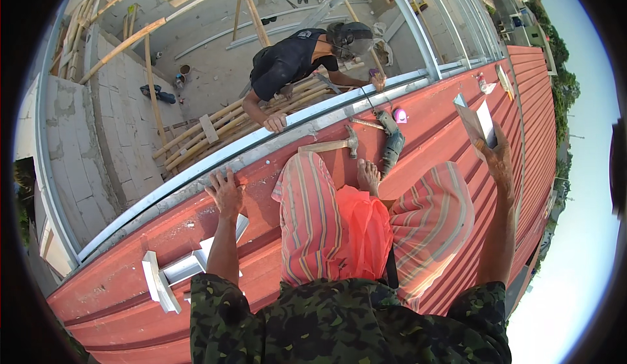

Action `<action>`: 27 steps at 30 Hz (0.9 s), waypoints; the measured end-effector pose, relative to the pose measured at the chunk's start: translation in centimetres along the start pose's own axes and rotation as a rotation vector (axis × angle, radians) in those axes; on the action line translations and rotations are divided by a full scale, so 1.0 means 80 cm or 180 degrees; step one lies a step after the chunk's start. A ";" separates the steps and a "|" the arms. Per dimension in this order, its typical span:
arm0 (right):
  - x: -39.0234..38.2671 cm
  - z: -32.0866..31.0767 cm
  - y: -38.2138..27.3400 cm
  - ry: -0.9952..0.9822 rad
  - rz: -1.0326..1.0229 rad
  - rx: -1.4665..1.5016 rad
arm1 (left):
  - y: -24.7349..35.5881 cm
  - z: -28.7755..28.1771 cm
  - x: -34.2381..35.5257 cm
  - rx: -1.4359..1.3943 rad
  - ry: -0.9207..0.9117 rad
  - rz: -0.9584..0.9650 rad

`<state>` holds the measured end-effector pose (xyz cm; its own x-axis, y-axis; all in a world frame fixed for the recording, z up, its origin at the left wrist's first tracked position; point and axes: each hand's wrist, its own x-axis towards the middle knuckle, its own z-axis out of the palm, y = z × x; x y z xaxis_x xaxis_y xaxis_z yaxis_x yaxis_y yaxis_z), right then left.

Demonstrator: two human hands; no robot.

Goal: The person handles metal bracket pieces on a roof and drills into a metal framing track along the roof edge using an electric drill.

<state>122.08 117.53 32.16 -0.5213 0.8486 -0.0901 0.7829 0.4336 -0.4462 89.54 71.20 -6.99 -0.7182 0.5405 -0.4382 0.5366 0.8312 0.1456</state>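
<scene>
My right hand [498,157] is closed on the lower end of a short folded metal channel piece [475,121], held up over the red roofing at the right. Fingers spread, my left hand [226,193] rests on the red metal roof [251,197] close to its far edge, holding nothing. Beside my left forearm lie several short metal channel pieces [184,267], partly hidden by the arm. A hammer [330,145] with a wooden handle lies beyond my knees. Near my bare foot is a green-and-black power tool [393,143]; a small pink round item [400,115] sits by it.
A long metal channel beam [215,147] runs along the roof edge. Beyond it, lower down, a co-worker in dark clothes [294,60] has both hands at the beam. Bamboo poles [196,132] and block walls [121,96] stand below. Metal rafters [418,31] span the far right.
</scene>
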 end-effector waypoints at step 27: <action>0.160 0.237 0.102 -0.0951 0.1112 0.1999 | -0.009 -0.008 0.009 -0.0135 -0.0065 0.0082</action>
<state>115.33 126.17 10.49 -0.4189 0.7481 -0.5146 0.6261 -0.1725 -0.7605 88.37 71.07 -6.84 -0.6950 0.5594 -0.4517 0.5353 0.8220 0.1945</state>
